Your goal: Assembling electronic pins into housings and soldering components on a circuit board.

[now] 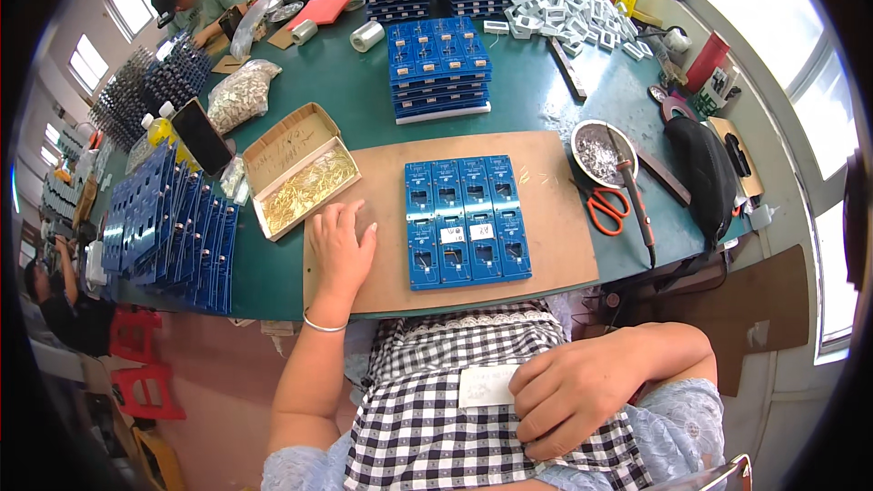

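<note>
A blue circuit board panel (466, 255), divided into several rectangular units, lies on a brown board (555, 218) in front of me. Two units carry white labels. My left hand (343, 245) rests at the brown board's left side, fingers apart and holding nothing, close to a cardboard box (261, 215) of thin gold-coloured metal pins (314, 184). Lower right, my right hand (577, 386) lies loosely bent over my checked apron (427, 418), fingers somewhat apart. Its fingertips overlap the edge of a white paper tag (486, 385) on the apron; no grip on it shows.
Right of the brown board are orange-handled scissors (607, 211), a soldering iron (638, 209) and a metal bowl (596, 153). Blue panels are stacked behind (441, 73) and lean at left (173, 232). White plastic frames (564, 9) are heaped far right. Another person (205, 5) sits far left.
</note>
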